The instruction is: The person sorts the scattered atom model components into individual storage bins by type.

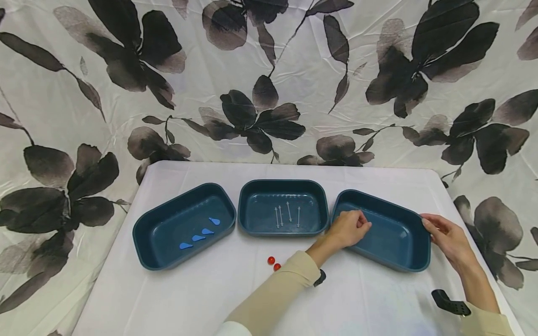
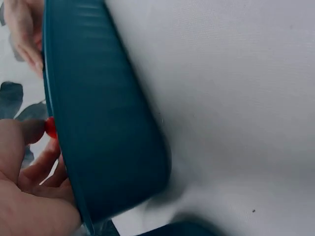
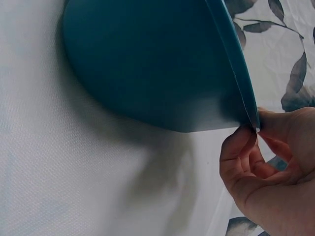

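My left hand (image 1: 348,228) is over the left end of the right-hand blue tray (image 1: 388,238). In the left wrist view it pinches a small red ball (image 2: 50,128) by the tray's rim. At the tray's far right corner my right hand (image 1: 450,240) pinches the rim between thumb and fingers, as the right wrist view shows up close. Two more red balls (image 1: 271,260) lie on the white tablecloth near my left forearm, the lower one partly covered by the sleeve.
The middle tray (image 1: 281,185) holds several thin pale rods (image 1: 289,211). Several blue teardrop-shaped pieces (image 1: 208,231) lie in a diagonal row in the left tray (image 1: 161,238). A floral cloth (image 1: 260,121) hangs behind the table.
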Demonstrator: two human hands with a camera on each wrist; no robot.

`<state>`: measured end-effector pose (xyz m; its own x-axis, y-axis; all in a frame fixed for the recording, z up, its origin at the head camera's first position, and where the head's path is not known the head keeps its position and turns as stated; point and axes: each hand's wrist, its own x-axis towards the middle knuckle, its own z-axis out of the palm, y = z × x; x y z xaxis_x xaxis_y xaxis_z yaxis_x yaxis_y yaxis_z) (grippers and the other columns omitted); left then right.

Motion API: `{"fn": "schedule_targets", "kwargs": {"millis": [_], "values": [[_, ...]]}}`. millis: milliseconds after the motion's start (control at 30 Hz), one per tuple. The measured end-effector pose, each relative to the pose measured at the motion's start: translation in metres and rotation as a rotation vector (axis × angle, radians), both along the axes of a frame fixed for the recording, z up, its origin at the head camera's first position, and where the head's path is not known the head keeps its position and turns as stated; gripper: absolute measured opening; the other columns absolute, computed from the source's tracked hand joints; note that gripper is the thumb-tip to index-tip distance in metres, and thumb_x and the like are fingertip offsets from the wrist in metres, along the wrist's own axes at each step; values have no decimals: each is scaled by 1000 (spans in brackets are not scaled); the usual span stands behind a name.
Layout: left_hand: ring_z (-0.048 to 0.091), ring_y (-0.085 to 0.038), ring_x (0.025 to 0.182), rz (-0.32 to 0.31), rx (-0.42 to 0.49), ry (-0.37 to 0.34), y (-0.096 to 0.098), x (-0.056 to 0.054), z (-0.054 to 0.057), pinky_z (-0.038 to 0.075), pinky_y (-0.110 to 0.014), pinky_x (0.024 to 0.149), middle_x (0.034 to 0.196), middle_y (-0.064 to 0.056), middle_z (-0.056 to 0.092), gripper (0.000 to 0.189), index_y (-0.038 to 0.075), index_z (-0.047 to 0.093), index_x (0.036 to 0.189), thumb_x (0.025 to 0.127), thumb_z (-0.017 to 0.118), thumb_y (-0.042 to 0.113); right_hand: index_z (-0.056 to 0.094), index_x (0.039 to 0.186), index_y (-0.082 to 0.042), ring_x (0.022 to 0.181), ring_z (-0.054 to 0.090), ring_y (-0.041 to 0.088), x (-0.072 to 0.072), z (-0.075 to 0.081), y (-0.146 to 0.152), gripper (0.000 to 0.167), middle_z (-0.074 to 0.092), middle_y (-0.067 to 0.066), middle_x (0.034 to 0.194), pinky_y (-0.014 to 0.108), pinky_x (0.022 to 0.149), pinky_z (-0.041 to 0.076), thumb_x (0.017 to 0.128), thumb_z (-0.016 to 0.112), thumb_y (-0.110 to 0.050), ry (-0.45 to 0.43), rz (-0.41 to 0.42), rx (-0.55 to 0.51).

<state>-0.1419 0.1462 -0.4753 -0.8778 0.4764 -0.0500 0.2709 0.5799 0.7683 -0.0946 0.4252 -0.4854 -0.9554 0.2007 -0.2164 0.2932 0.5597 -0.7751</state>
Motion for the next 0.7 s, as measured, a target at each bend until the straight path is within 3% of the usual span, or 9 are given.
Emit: {"fn": "schedule_targets", "kwargs": {"millis": [200, 367, 533, 700], "values": [[55, -3, 68, -40, -232, 44, 11, 5, -2, 41, -18, 61, 77, 11, 62, 15, 17, 70, 93, 101, 68, 30, 46, 145, 7, 90, 50, -12, 0, 0, 0, 65, 53, 20, 133, 9, 71, 50, 107, 50, -46, -2, -1, -1], [58, -6, 74, -59, -376, 18, 18, 7, -1, 45, -22, 66, 83, 12, 65, 14, 20, 70, 100, 98, 72, 33, 46, 145, 6, 91, 49, -11, 0, 0, 1, 65, 52, 21, 134, 9, 71, 50, 107, 49, -47, 0, 0, 8], [58, -7, 75, -78, -471, -23, 23, 7, 1, 46, -25, 68, 82, 11, 65, 12, 21, 70, 92, 94, 77, 31, 47, 145, 6, 90, 50, -11, 0, 0, 2, 64, 54, 18, 131, 9, 71, 51, 107, 49, -46, 2, 0, 5], [59, -9, 77, -81, -509, -59, 25, 5, 2, 46, -27, 70, 80, 10, 65, 15, 20, 69, 85, 89, 81, 28, 47, 145, 6, 90, 50, -11, 0, -1, 2, 64, 54, 18, 130, 9, 71, 51, 107, 49, -45, 2, -5, 2]]}}
